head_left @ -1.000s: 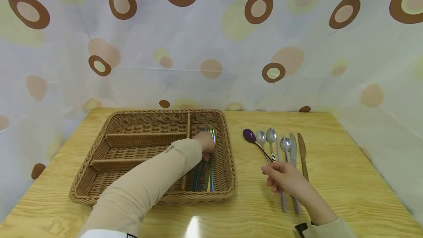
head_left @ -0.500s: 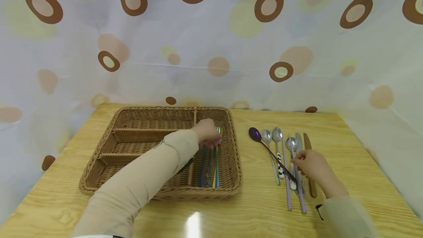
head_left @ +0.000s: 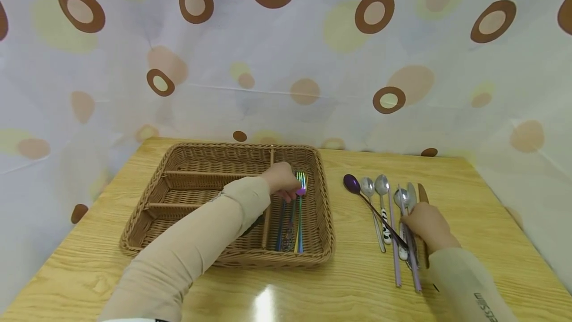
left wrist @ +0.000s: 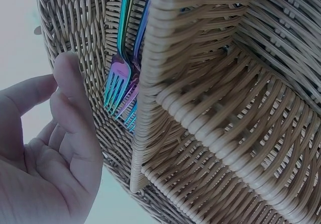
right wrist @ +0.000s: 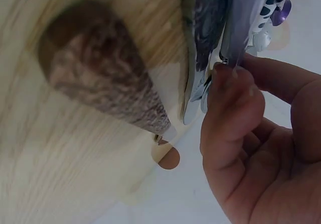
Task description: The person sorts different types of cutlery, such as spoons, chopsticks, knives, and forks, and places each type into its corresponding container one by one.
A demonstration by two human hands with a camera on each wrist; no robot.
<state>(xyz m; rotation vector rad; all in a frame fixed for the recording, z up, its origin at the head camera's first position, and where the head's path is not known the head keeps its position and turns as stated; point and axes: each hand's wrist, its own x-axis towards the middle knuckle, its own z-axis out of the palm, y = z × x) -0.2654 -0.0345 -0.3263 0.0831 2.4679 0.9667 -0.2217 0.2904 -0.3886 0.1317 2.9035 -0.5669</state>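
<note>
From my remote seat, the head view shows me a wicker basket (head_left: 329, 222) on the left half of the bench (head_left: 348, 287), its back rim near the bench's back edge. The left hand (head_left: 282, 179) is over the basket, just beside the divider of the long right-hand compartment. In the left wrist view I see its fingers loosely bent, thumb and index tips close together, with no object in that grip. Near those tips lies a rainbow fork (head_left: 300, 222), beside other forks, tines toward the back edge and handles toward the front edge; I cannot tell whether the hand touches it.

The right hand (head_left: 426, 222) is down among the cutlery on the right half of the bench. Its grip is narrow, thumb and index finger pinching a lavender chopstick (head_left: 414, 267), which lies with its lower end toward the front edge. A second lavender chopstick (head_left: 396, 265) lies near it. A purple spoon (head_left: 351, 184) slants its dark handle across the neighbouring pieces, next to a small silver spoon (head_left: 368, 186) and one with a spotted handle (head_left: 386, 225). A silver knife (head_left: 411, 194) and a brown knife (head_left: 422, 193) lie nearest the right edge.
</note>
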